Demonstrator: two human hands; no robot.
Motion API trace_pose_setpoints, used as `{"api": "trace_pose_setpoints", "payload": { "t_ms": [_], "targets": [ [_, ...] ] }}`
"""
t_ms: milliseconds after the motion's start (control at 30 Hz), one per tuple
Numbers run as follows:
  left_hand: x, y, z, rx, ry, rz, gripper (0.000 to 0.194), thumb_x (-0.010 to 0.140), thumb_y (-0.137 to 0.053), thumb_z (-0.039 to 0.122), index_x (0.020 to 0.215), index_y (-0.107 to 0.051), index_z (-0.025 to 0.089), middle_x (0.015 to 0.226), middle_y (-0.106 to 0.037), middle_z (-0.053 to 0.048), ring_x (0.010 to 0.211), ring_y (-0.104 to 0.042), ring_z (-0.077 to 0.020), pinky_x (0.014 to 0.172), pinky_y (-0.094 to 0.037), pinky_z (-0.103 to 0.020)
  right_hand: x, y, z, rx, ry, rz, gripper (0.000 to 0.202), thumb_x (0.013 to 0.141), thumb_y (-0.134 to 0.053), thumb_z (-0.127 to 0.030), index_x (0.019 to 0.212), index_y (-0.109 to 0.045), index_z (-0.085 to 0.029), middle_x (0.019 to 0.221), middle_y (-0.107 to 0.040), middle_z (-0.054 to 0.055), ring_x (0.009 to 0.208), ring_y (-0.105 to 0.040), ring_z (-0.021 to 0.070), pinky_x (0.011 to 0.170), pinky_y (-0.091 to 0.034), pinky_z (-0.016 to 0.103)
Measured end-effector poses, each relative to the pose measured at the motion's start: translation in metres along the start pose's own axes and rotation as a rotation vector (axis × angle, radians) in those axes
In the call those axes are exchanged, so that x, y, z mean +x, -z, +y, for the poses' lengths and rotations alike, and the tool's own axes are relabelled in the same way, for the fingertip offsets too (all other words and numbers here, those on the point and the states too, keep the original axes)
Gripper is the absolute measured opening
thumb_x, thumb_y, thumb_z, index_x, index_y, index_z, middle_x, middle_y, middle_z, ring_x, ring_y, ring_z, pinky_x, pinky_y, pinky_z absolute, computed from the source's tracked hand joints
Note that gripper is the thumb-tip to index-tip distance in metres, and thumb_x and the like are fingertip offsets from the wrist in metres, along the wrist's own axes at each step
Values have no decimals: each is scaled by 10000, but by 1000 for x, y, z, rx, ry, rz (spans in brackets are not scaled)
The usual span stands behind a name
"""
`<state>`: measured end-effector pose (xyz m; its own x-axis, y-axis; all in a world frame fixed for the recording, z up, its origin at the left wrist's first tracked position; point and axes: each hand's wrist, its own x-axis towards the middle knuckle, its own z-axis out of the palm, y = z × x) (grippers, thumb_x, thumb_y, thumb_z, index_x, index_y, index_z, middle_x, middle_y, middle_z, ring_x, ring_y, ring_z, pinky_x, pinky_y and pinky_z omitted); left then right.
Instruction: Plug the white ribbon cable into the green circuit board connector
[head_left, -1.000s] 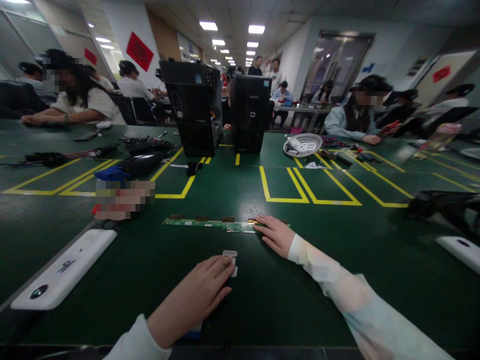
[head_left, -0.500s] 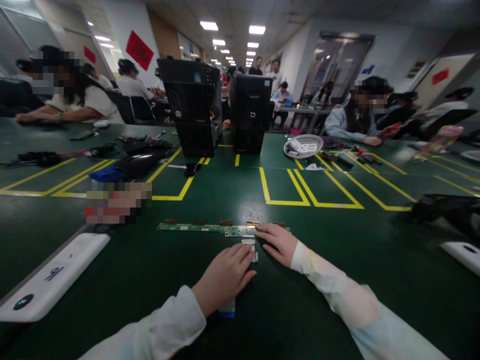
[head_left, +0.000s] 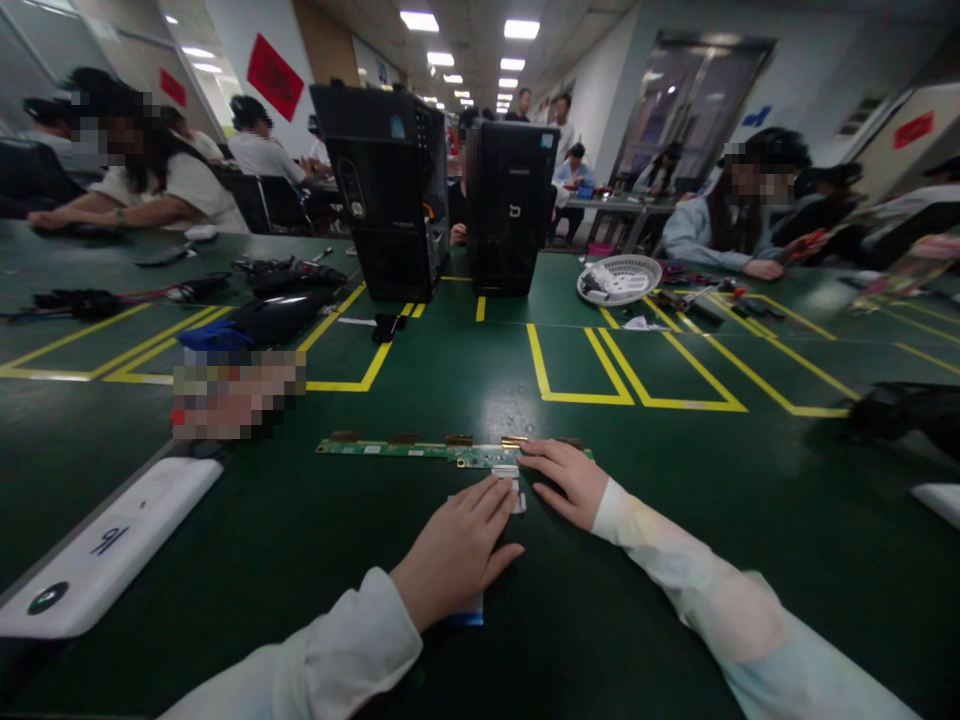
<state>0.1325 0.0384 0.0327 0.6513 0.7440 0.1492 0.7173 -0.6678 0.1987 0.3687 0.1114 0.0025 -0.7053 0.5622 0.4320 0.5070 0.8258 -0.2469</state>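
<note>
Mid-frame, the left hand (head_left: 466, 545), thumb wide, lies over a ribbon cable (head_left: 506, 472) reaching the circuit board (head_left: 390, 450); the right hand (head_left: 568, 484), fingers spread, touches the board. Whether cable and board are joined is unclear.

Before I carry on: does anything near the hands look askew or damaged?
Nothing stands out: the circuit board lies flat, partly covered by the right hand; the left hand hides much of the cable, so damage there is unclear.
</note>
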Motion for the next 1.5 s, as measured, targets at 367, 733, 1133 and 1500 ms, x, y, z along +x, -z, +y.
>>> {"api": "trace_pose_setpoints", "payload": {
  "t_ms": [367,733,1133,1500],
  "targets": [
    [0,2,0,-16,32,4,526,954,-417,468,1394,-440,181,1437,-503,-114,1325,-453,-254,1046,-422,-429,-1,-2,-1,9,-15,16,401,928,-461,-253,1320,-526,-201,1331,-550,143,1268,-482,250,1034,-429,485],
    [1,9,-7,-59,10,-41,531,949,-442,447,1423,-410,210,1464,-473,-94,1342,-432,-250,1050,-426,-431,-2,1,-1,7,-20,-19,404,935,-459,-253,1330,-521,-196,1351,-537,137,1288,-463,255,1047,-414,494],
    [0,10,-8,-60,1,-29,535,969,-390,456,1433,-394,190,1469,-468,-96,1353,-424,-230,1123,-347,-450,-1,-6,2,-7,2,29,384,918,-462,-238,1291,-538,-183,1317,-555,145,1256,-486,253,1023,-436,478],
    [-34,29,-31,0,196,73,459,973,-387,414,1384,-486,236,1455,-493,-51,1344,-442,-226,1111,-381,-441,-1,-8,3,-71,-7,-16,396,919,-443,-251,1292,-541,-162,1315,-557,163,1257,-486,261,1016,-434,487]
  ]
}}
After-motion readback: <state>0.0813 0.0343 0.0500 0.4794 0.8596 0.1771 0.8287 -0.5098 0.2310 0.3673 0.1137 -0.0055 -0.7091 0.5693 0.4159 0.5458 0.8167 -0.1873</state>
